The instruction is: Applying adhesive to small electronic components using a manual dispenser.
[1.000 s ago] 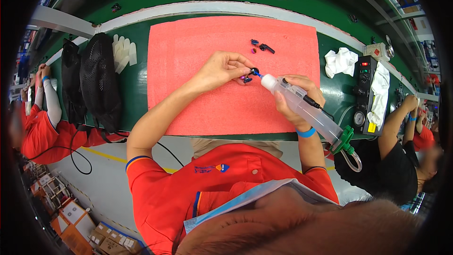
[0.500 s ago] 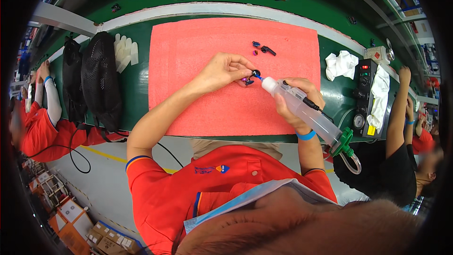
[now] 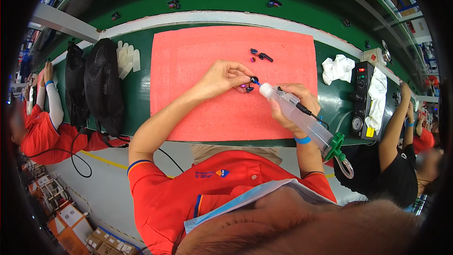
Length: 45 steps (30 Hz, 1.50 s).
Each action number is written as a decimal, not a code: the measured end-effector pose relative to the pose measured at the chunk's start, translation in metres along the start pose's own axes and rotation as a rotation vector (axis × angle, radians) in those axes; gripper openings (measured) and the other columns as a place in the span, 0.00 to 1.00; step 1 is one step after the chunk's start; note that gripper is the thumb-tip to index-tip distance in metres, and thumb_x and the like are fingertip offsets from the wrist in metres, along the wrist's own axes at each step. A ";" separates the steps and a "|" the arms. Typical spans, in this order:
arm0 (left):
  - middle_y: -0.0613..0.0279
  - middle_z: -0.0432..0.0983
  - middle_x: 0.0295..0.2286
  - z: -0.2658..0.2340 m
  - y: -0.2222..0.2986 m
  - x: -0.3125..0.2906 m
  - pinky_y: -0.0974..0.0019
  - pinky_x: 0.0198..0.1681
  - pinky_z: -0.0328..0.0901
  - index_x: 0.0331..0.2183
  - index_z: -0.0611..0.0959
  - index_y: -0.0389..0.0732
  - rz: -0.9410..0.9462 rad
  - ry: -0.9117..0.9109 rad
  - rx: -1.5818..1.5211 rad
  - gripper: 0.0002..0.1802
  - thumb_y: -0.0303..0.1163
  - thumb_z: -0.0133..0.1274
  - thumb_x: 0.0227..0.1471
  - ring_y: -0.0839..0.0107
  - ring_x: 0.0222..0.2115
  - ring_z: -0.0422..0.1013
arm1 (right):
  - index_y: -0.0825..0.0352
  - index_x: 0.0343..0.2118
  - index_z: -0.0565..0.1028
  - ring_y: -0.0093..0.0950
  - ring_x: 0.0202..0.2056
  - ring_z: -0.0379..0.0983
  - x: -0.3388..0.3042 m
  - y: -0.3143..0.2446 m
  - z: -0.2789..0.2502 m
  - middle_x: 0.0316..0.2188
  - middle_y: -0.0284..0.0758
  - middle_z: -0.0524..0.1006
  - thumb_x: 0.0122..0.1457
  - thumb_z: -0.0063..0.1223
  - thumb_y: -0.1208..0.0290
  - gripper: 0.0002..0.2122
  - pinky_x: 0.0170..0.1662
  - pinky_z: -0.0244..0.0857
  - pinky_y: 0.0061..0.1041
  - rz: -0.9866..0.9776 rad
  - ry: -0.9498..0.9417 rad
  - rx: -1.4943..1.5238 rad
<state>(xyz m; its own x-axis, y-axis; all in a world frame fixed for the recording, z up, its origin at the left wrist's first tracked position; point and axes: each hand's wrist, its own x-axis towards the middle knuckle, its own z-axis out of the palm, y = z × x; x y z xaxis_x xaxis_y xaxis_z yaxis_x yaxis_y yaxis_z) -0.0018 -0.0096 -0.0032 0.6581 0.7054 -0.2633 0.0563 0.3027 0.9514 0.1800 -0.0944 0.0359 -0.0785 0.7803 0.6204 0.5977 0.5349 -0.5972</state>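
Observation:
Between thumb and fingertips, my left hand [image 3: 221, 81] pinches a small black round part [image 3: 254, 80] above the pink foam mat [image 3: 203, 120]. My right hand [image 3: 298, 100] wraps round a clear dispensing syringe [image 3: 312, 126] with a white front collar, a black cable along it and a green rear fitting. Its thin blue needle meets the round part or nearly so; contact is too small to make out. Just below my left fingertips lies a small dark piece [image 3: 249, 89] with a purple bit beside it. Farther up the mat are a black elongated piece [image 3: 266, 57], a dark-blue piece [image 3: 254, 51] and a purple bit [image 3: 253, 59].
Black mesh bags [image 3: 104, 87] and pale finger cots [image 3: 127, 59] lie left of the mat. To the right stand crumpled white tissue [image 3: 338, 68], a black control box [image 3: 362, 85] with a gauge, and a can [image 3: 373, 56]. Beyond a white rail, a green belt [image 3: 222, 2] carries small part clusters. Co-workers sit either side.
The part clusters on the belt have shifted left. The view has tilted slightly, so the mat and hands sit lower. Both hands keep their grip, with the needle still at the round part.

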 end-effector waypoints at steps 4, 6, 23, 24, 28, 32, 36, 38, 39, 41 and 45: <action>0.58 0.73 0.26 0.000 0.000 -0.001 0.75 0.28 0.67 0.33 0.74 0.31 -0.007 0.007 0.005 0.09 0.23 0.47 0.45 0.76 0.26 0.70 | 0.68 0.29 0.66 0.29 0.23 0.72 0.000 0.000 0.003 0.22 0.39 0.73 0.34 0.57 0.77 0.16 0.26 0.66 0.21 -0.020 0.009 0.011; 0.57 0.73 0.26 0.000 0.001 -0.001 0.75 0.28 0.67 0.33 0.74 0.30 -0.010 0.001 0.008 0.09 0.24 0.47 0.46 0.75 0.26 0.70 | 0.68 0.29 0.66 0.29 0.23 0.72 0.000 -0.001 0.003 0.22 0.38 0.73 0.34 0.57 0.77 0.16 0.27 0.66 0.21 -0.005 -0.006 -0.017; 0.56 0.73 0.26 -0.002 0.006 0.002 0.74 0.28 0.67 0.33 0.71 0.30 -0.029 0.031 -0.038 0.09 0.24 0.45 0.46 0.72 0.26 0.71 | 0.68 0.33 0.65 0.31 0.27 0.72 -0.003 0.001 -0.008 0.26 0.42 0.73 0.36 0.57 0.75 0.18 0.30 0.67 0.23 -0.033 0.100 0.104; 0.56 0.73 0.27 -0.002 0.009 0.004 0.74 0.28 0.67 0.33 0.71 0.30 -0.035 0.028 -0.020 0.09 0.24 0.45 0.46 0.72 0.26 0.71 | 0.68 0.33 0.65 0.31 0.27 0.72 -0.003 0.002 -0.009 0.26 0.42 0.73 0.36 0.57 0.75 0.18 0.30 0.67 0.23 -0.041 0.111 0.100; 0.58 0.73 0.26 -0.017 0.023 0.029 0.74 0.29 0.65 0.33 0.73 0.31 0.219 0.147 0.336 0.10 0.25 0.47 0.45 0.73 0.26 0.71 | 0.69 0.35 0.64 0.33 0.30 0.71 -0.003 0.000 -0.013 0.28 0.44 0.72 0.38 0.56 0.75 0.19 0.33 0.66 0.25 -0.106 0.232 0.129; 0.60 0.75 0.23 -0.039 0.052 0.078 0.73 0.31 0.63 0.27 0.77 0.36 0.406 0.524 0.698 0.07 0.28 0.51 0.41 0.75 0.26 0.71 | 0.69 0.36 0.65 0.33 0.31 0.70 -0.003 -0.002 -0.015 0.29 0.44 0.72 0.39 0.56 0.74 0.18 0.35 0.65 0.25 -0.070 0.294 0.132; 0.56 0.74 0.25 -0.075 0.050 0.125 0.71 0.32 0.63 0.26 0.78 0.37 0.462 0.611 0.898 0.06 0.27 0.51 0.40 0.69 0.27 0.71 | 0.68 0.36 0.66 0.33 0.30 0.70 0.000 0.001 -0.016 0.28 0.44 0.72 0.38 0.56 0.74 0.18 0.33 0.65 0.25 -0.108 0.288 0.060; 0.56 0.73 0.25 -0.088 0.048 0.135 0.70 0.33 0.63 0.26 0.78 0.37 0.528 0.624 1.005 0.07 0.26 0.50 0.40 0.66 0.29 0.70 | 0.68 0.35 0.66 0.33 0.29 0.70 0.001 0.000 -0.018 0.29 0.44 0.72 0.37 0.56 0.75 0.18 0.33 0.66 0.25 -0.092 0.243 0.040; 0.55 0.73 0.26 -0.094 0.046 0.137 0.69 0.33 0.63 0.27 0.78 0.37 0.591 0.641 1.110 0.07 0.25 0.50 0.39 0.64 0.30 0.69 | 0.68 0.35 0.66 0.33 0.29 0.71 0.001 -0.002 -0.019 0.29 0.44 0.72 0.37 0.56 0.75 0.18 0.32 0.66 0.25 -0.080 0.219 0.033; 0.55 0.72 0.27 -0.096 0.043 0.143 0.67 0.33 0.63 0.27 0.78 0.37 0.647 0.645 1.216 0.07 0.25 0.49 0.39 0.62 0.31 0.68 | 0.68 0.35 0.67 0.33 0.29 0.71 0.004 -0.003 -0.021 0.29 0.43 0.72 0.36 0.57 0.76 0.19 0.31 0.67 0.24 -0.092 0.218 0.048; 0.56 0.71 0.27 -0.088 0.054 0.150 0.65 0.35 0.62 0.26 0.78 0.38 0.763 0.694 1.409 0.07 0.23 0.49 0.38 0.61 0.35 0.65 | 0.67 0.34 0.68 0.32 0.30 0.72 0.006 0.001 -0.022 0.30 0.41 0.72 0.33 0.60 0.78 0.20 0.29 0.68 0.23 -0.127 0.216 0.070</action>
<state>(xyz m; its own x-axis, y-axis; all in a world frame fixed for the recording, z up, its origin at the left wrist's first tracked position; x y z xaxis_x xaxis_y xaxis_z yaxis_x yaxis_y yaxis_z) 0.0337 0.1690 -0.0055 0.4505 0.6464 0.6158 0.7153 -0.6741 0.1843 0.1971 -0.0961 0.0503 0.0277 0.6221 0.7824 0.5368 0.6510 -0.5367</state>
